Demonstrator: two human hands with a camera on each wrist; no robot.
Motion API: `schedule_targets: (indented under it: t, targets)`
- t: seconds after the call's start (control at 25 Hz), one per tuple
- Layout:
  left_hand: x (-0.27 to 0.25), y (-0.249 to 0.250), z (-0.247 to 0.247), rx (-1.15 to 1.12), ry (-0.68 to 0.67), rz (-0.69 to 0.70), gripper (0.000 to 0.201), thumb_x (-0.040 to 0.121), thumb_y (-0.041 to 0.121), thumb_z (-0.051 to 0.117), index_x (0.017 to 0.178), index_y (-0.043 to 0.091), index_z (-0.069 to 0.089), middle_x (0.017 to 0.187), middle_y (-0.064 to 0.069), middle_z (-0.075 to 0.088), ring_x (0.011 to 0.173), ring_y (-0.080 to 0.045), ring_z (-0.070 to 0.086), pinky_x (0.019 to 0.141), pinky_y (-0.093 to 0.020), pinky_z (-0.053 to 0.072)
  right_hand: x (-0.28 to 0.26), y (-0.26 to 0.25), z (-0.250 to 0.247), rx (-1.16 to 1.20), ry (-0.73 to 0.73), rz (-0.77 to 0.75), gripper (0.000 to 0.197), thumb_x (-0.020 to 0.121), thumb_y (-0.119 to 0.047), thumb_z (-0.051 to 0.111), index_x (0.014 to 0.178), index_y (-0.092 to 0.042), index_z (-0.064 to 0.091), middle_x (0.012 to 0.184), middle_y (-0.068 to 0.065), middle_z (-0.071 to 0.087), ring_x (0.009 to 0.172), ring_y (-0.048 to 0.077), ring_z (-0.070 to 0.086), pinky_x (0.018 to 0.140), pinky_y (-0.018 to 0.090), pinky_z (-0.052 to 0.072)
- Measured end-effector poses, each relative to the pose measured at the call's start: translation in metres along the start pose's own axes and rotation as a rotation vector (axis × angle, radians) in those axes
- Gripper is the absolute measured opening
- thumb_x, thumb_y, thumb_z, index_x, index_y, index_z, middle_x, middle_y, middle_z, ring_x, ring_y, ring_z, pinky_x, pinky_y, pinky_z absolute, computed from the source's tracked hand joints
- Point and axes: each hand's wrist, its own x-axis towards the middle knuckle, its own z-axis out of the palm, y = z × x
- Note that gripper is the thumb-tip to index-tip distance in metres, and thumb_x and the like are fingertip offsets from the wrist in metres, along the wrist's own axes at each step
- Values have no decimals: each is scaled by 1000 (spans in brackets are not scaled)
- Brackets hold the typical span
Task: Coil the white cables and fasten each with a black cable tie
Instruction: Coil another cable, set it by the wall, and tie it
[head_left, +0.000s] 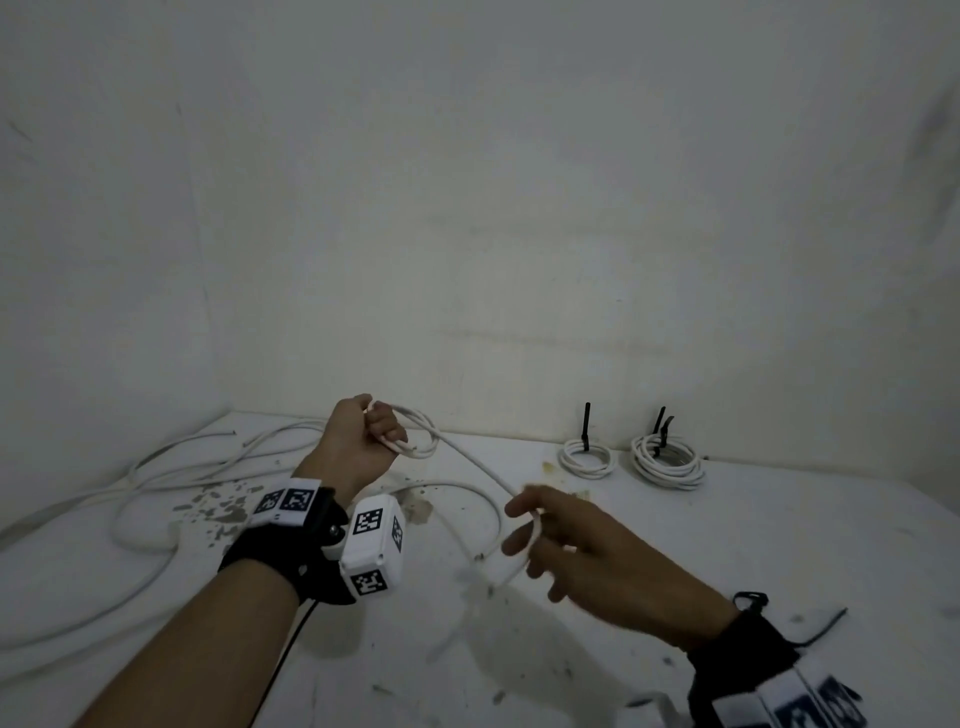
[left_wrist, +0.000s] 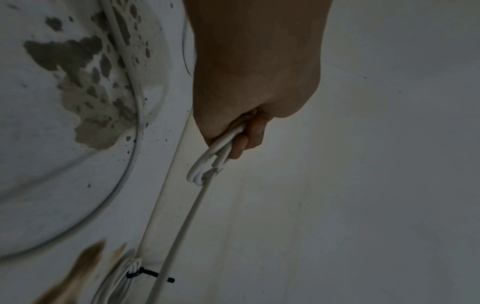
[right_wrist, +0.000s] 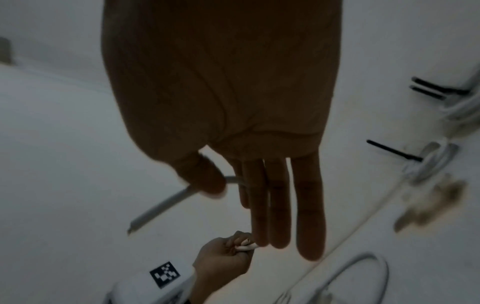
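— Where was the white cable (head_left: 470, 457)?

— Above the table (head_left: 779, 545). My left hand (head_left: 363, 441) gripped its small loops in a fist; my right hand (head_left: 566, 540) pinched the free run between thumb and forefinger, other fingers straight.

— And the finished coils (head_left: 667, 460)?

— By the wall, each tied.

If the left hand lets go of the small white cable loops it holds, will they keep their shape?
Probably not fully. The loops in the left hand look springy, so they may open. The strand toward the right hand sags, so it seems flexible. The finished coils keep their shape with black ties.
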Motion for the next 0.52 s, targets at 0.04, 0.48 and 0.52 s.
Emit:
schedule_targets:
  t: [0.04,0.48,0.52]
  targets:
    - [-2,-1,3,-14,-16,5,39,104,28,24,67,20,30,42,6,26,32,-9,25,49,-22,22,0,0,2,-251,38,-84,18,104,-28,45,115,-26,59,97,-11,63,79,9,58,72,28,51]
    - [-76,-54,56,477,-212,-40,44,104,27,37,69,9,56,47,-2,46,39,-12,47,42,-21,41,52,-71,21,753,154,-50,36,107,-18,41,94,9,62,74,20,65,63,28,63,50,29,51]
    - [-81,-56,56,474,-269,-46,41,102,22,39,69,10,61,48,0,46,39,-11,46,44,-22,39,58,-73,14,847,223,-32,32,106,-15,40,94,5,61,74,18,65,63,26,63,51,27,51]
